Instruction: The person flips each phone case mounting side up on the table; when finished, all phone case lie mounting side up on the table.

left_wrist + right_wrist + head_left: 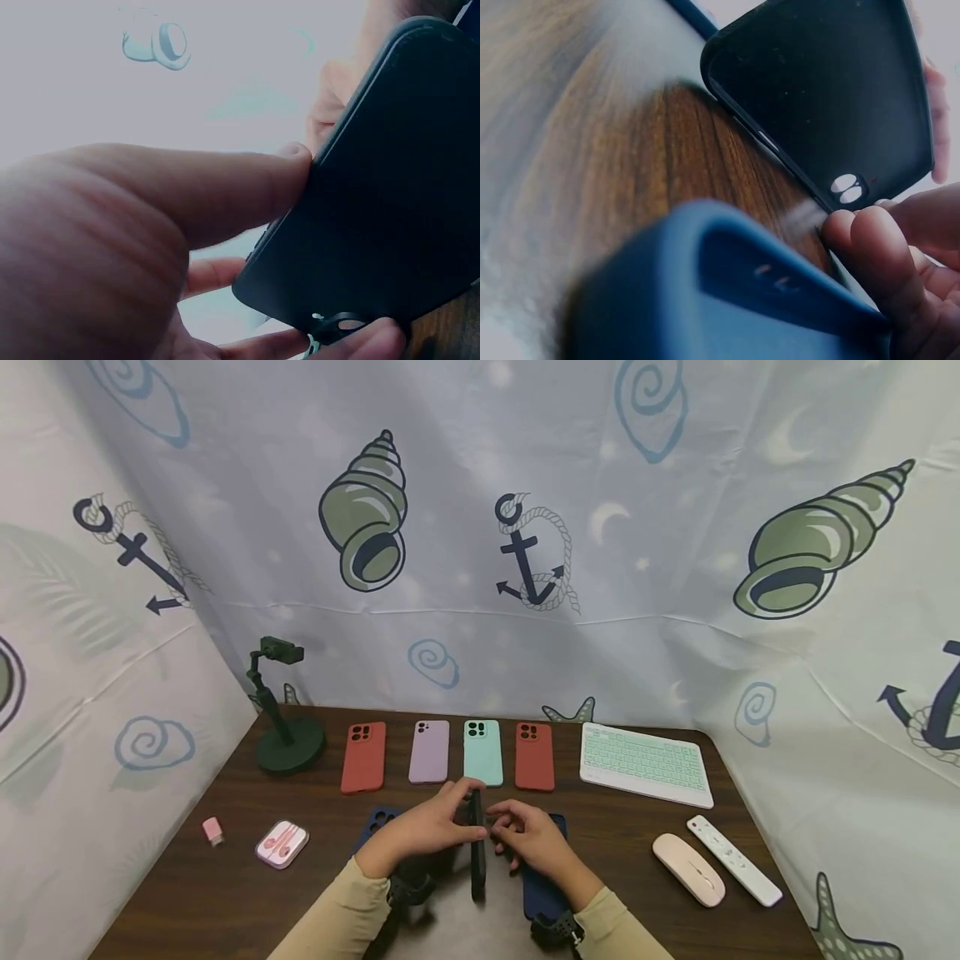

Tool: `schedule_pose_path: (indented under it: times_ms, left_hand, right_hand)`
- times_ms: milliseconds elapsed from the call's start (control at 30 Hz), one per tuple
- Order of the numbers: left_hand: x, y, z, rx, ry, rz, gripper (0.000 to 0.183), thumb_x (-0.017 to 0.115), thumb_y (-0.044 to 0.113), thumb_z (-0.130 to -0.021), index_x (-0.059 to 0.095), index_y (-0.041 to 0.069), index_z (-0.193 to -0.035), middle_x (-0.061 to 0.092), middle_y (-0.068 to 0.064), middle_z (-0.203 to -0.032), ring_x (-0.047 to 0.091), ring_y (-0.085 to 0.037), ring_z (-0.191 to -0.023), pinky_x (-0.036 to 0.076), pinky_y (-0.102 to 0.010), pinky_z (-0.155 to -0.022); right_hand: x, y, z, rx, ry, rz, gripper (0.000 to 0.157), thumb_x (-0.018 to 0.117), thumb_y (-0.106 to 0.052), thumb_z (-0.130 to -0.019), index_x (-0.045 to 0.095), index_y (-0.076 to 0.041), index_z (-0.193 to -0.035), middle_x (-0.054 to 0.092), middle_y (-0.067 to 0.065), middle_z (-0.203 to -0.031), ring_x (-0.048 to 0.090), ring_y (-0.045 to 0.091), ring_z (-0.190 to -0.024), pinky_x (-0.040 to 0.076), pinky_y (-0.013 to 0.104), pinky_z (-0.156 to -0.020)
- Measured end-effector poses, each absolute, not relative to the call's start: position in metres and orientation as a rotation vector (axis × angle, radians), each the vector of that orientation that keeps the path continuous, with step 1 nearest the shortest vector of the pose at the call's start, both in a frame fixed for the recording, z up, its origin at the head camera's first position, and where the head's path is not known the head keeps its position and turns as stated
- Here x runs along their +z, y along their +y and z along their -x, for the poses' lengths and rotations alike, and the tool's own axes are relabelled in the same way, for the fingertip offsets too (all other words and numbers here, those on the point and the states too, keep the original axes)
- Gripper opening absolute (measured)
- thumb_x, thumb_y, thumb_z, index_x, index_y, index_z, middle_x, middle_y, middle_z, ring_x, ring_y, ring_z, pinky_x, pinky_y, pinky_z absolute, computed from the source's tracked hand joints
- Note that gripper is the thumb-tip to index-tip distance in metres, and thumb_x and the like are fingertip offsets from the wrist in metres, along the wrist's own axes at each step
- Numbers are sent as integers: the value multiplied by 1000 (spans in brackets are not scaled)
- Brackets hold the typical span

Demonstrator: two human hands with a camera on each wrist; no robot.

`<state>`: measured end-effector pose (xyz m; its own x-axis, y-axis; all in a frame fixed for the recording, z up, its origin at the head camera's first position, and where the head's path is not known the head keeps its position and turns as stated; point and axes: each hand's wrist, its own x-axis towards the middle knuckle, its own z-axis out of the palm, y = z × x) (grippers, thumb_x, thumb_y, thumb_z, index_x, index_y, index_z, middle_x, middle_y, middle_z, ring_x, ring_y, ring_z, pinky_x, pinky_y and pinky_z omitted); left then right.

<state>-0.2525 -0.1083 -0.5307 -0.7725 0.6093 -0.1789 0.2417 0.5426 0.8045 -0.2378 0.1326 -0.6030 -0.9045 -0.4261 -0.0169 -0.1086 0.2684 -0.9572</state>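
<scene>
A thin black phone case [477, 860] stands on its long edge in front of me, with its camera cut-out showing in the right wrist view. My left hand [431, 822] grips it, thumb on the side and fingers around the far end. My right hand [536, 839] is beside it, fingers loosely bent, fingertips [877, 232] right at the corner by the cut-out. Under my right wrist lies a dark blue phone case [542, 889], large in the foreground of the right wrist view. Another blue case [381, 818] is partly hidden behind my left hand.
Along the back lie a red case [364, 760], lilac case [429, 752], mint case [483, 756], second red case [534, 760] and keyboard [647, 764]. A mouse [688, 870] and remote [735, 862] lie right; boxed earphones [282, 845], a pink USB stick [213, 831] and a green stand [291, 747] left.
</scene>
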Motion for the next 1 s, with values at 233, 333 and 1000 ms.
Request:
schedule_pose_path:
  times_ms: [233, 333, 1000]
  left_hand:
    - [-528, -111, 255, 1208, 2275, -664, 72, 73, 34, -94, 34, 23, -154, 41, -23, -154, 69, -27, -112, 57, -40, -85]
    - [-527, -112, 256, 1244, 2251, -652, 73, 76, 32, -92, 36, 24, -153, 42, -25, -154, 71, -24, -108, 57, -40, -85]
    - [-527, -123, 262, 1307, 2270, -474, 77, 81, 4, -83, 42, 4, -149, 62, -23, -126, 74, -22, -74, 61, -38, -69]
  right_hand:
    - [-599, 130, 237, -1626, 2304, 527, 31, 68, -20, -98, 67, -17, -129, 74, 12, -100, 70, 23, -71, 57, 38, -50]
    - [-599, 130, 236, -1615, 2312, 537, 30, 68, -19, -98, 68, -16, -128, 75, 13, -100, 70, 23, -70, 57, 37, -50]
    - [-601, 128, 235, -1579, 2369, 460, 32, 68, -17, -98, 68, -17, -130, 71, 9, -107, 69, 22, -71, 56, 35, -49]
